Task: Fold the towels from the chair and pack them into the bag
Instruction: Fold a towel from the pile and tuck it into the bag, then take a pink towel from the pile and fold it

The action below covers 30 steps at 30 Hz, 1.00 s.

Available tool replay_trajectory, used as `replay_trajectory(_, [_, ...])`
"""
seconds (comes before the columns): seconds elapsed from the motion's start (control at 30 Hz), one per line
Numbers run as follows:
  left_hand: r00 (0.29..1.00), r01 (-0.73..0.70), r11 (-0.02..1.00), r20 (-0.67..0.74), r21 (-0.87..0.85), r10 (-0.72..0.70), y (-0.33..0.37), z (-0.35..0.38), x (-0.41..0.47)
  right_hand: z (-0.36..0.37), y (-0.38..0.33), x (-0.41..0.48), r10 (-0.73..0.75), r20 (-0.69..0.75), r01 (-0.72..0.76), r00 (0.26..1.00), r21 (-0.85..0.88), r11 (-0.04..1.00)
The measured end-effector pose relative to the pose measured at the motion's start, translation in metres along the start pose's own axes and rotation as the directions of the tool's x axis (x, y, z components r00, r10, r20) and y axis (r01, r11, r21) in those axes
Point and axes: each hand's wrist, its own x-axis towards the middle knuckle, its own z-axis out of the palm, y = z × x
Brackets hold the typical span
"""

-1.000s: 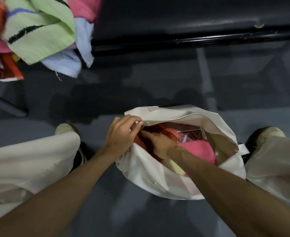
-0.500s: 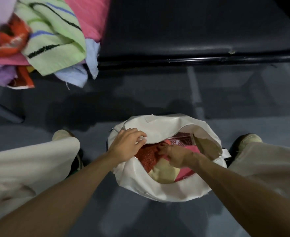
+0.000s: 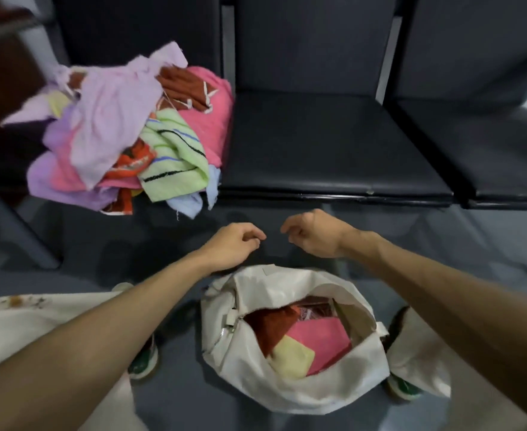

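Status: partly complete. The cream canvas bag (image 3: 287, 387) sits on the floor (image 3: 190, 402) between the person's feet, unzipped and gaping. Inside lie folded towels: a pink one (image 3: 324, 340), a pale yellow one (image 3: 293, 357) overlapping its near corner, a dark red one (image 3: 271, 328) towards the zip end, and a patterned piece (image 3: 315, 311) at the far side. At least four items are packed, and the bag looks roughly half full.

Outstanding: a sizeable unfolded heap of towels (image 3: 125, 141) covers the seat of the left chair (image 3: 137, 29). A lilac towel (image 3: 113, 119) is on top, a green striped towel (image 3: 175, 160) lies at the front edge, and a pale blue towel (image 3: 187, 203) hangs over that edge. By my estimate, most of the work is ahead.

Hands: the left hand (image 3: 235, 244) and right hand (image 3: 315, 233) hang in the air beyond the bag, near the chair's front edge. Both have loosely curled fingers and grasp nothing.

Limits of view: the heap cannot be counted, because the layers overlap and its left side is blurred. The lower contents of the bag are hidden, and the seat under the heap is covered.
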Motion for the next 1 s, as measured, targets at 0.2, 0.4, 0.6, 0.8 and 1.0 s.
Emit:
replay_trajectory(0.2, [0.972,-0.096,0.989,-0.203,0.114,0.117,0.009,-0.102,-0.010,-0.058,-0.052,0.037,-0.084,-0.171,0.093,0.982,0.045,0.995])
replay_trajectory(0.4, [0.798,0.029,0.980,-0.595,0.196,0.096,-0.032,-0.176,-0.024,-0.073,-0.106,0.094,-0.111,-0.267,0.168,0.957,0.200,0.965])
replay_trajectory(0.6, [0.701,0.281,0.937,-0.711,0.206,-0.054,-0.061,-0.212,-0.032,-0.056,-0.149,0.138,-0.033,-0.283,0.186,0.959,0.533,0.825])
replay_trajectory(0.8, [0.748,0.357,0.930,-0.623,0.088,-0.228,-0.074,-0.218,-0.030,-0.043,-0.165,0.144,0.002,-0.262,0.178,0.965,0.660,0.730])
replay_trajectory(1.0, [0.605,0.389,0.916,-0.777,0.097,-0.175,-0.085,-0.220,-0.026,-0.052,-0.166,0.139,-0.006,-0.229,0.162,0.973,0.669,0.726])
